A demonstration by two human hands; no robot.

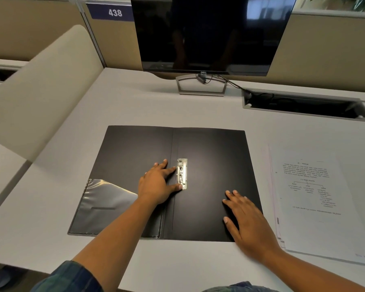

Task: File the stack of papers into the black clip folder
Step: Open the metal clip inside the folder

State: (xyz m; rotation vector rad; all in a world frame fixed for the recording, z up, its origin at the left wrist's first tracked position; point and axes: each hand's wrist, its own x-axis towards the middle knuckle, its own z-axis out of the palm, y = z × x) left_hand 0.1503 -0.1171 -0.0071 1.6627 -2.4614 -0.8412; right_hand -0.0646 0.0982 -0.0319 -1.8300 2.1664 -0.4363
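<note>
The black clip folder (211,163) lies open and flat on the desk in front of me. A metal clip (182,173) runs along the right side of its spine, and a shiny pocket (102,204) covers the lower part of the left cover. My left hand (156,184) rests flat across the spine, fingertips touching the clip. My right hand (247,222) lies flat with spread fingers on the lower right corner of the right cover. The stack of papers (316,199), printed with text and a small diagram, sits on the desk just right of the folder, untouched.
A dark monitor (207,32) on a metal stand (201,86) stands at the back of the grey desk (135,104). An open cable tray (303,105) is sunk into the desk at back right. A beige partition (44,89) borders the left.
</note>
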